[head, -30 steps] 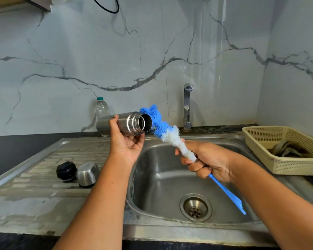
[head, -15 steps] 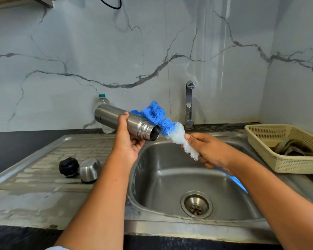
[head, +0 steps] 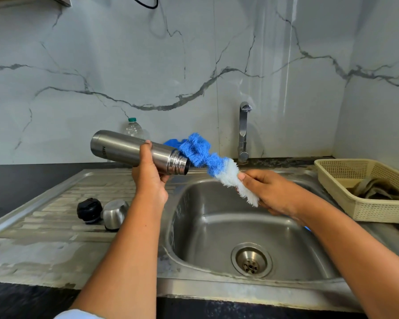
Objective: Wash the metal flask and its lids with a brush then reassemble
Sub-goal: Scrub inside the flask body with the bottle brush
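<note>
the left hand holds the metal flask in the middle of the frame, above the left rim of the sink. the thumb is on top and the fingers are curled round its body. the open mouth points to the right and a little down.

the right hand, right of centre, has its fingers closed round the white bristles of the brush. the handle is almost all hidden under the hand. the blue head lies just beside and behind the mouth; i cannot tell if any of it is inside.

i think the risk is here. the fluffy head looks wider than the mouth, and a hold on soft bristles steers it badly, so it may fold against the rim. a hard push could then make the smooth steel slide out of the one hand and drop into the basin.

the black lid and the steel lid stand side by side on the draining board, lower left.
</note>
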Demonstrator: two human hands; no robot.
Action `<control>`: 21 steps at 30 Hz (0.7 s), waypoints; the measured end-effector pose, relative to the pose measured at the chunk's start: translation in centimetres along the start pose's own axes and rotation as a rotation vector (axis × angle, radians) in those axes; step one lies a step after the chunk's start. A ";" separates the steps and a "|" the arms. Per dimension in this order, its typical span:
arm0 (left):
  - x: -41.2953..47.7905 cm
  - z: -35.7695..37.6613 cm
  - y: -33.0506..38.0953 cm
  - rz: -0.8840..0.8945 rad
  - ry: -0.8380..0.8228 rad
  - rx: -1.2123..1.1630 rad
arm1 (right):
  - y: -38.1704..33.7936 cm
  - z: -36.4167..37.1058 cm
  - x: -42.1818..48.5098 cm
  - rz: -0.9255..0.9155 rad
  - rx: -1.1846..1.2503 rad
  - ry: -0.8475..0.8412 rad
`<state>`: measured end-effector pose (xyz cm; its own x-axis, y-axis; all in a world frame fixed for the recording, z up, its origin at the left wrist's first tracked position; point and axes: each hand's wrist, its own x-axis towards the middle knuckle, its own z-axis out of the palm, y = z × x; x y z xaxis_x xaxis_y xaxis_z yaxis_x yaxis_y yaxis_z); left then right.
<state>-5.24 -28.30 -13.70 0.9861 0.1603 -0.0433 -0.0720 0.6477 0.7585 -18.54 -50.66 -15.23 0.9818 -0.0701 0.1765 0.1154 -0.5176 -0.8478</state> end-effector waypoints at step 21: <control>0.3 0.4 -0.9 0.109 0.169 -0.039 | -1.4 1.6 0.4 -0.110 -0.390 0.083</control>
<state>-4.88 -29.09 -14.15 0.9331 0.3520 -0.0736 -0.1861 0.6478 0.7387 -18.08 -48.61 -14.81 0.9496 -0.0564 0.3085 0.1377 -0.8089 -0.5716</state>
